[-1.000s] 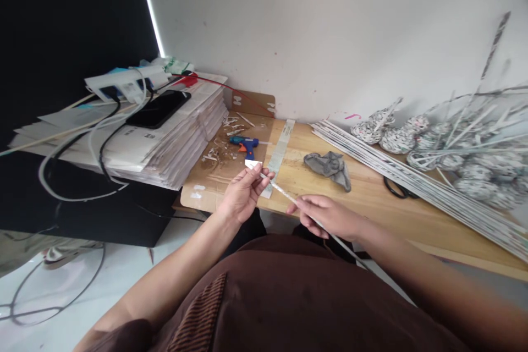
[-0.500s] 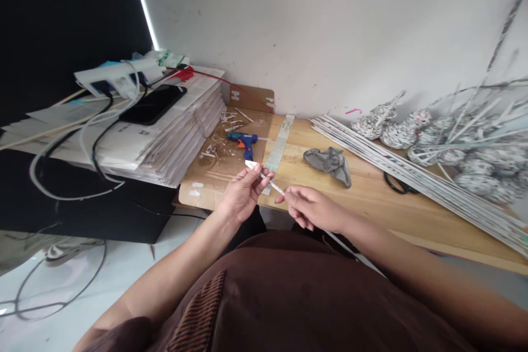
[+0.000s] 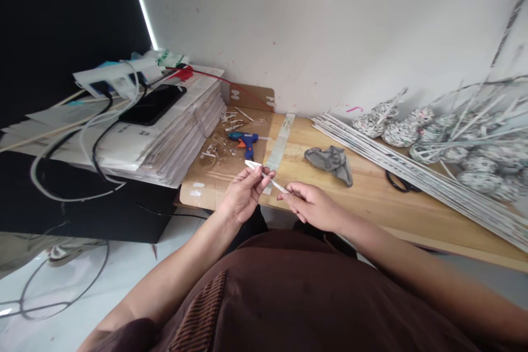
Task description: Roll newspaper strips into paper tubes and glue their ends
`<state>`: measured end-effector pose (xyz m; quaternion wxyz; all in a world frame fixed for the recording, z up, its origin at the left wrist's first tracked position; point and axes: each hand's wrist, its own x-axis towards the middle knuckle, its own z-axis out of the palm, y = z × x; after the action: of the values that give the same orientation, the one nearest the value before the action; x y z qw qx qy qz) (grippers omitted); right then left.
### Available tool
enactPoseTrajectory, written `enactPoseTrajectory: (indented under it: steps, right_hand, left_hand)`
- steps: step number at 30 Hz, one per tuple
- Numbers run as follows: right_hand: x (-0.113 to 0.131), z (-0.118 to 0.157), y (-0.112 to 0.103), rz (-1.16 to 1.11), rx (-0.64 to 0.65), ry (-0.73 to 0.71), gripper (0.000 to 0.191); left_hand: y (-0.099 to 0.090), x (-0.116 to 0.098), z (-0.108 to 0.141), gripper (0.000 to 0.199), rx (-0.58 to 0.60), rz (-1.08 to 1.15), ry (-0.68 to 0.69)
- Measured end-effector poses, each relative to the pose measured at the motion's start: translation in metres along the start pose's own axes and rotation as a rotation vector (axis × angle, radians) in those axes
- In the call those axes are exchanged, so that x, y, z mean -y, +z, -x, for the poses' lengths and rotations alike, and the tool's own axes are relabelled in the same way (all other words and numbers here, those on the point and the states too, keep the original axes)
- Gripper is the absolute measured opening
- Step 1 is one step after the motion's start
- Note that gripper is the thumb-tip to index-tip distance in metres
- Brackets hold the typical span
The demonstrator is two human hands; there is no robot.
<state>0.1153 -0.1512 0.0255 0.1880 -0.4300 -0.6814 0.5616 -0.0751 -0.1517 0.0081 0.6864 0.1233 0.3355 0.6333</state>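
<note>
Above the table's front edge, my left hand (image 3: pixel 243 193) pinches a thin white rolled-paper tube (image 3: pixel 277 185) close to its flattened, pointed tip. A little further along the same tube, my right hand (image 3: pixel 310 207) closes thumb and fingers around it. The tube slants down to the right between the two hands; its far part is hidden by my right hand and forearm. Just beyond my left fingertips, a blue glue gun (image 3: pixel 247 144) with an orange trigger lies on a cardboard sheet (image 3: pixel 216 184). A crumpled grey cloth (image 3: pixel 332 163) lies beyond my right hand.
Paper scraps (image 3: pixel 211 152) litter the cardboard. To the right lie a long bundle of paper tubes (image 3: pixel 396 166), black handles (image 3: pixel 399 181) beneath it, and several woven paper shapes (image 3: pixel 368 125). A paper stack (image 3: pixel 181 146) on the left bears a phone (image 3: pixel 155 104) and power strip (image 3: pixel 111 80).
My right hand has turned slightly and edged right along the tube, while my left hand has stayed nearly still. The pale length trailing below my right forearm is mostly out of sight.
</note>
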Motion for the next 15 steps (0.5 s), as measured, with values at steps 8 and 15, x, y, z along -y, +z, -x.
enactPoseTrajectory:
  steps: [8, 15]
  right_hand:
    - [-0.002, 0.008, -0.002, -0.283, 0.251, 0.168, 0.04]
    - [-0.006, 0.02, -0.01, 0.103, -0.014, -0.005, 0.035]
  left_hand:
    - [0.003, 0.0, 0.0, 0.021, -0.012, 0.003, -0.016]
    - [-0.001, -0.01, -0.003, 0.018, -0.059, 0.022, 0.019]
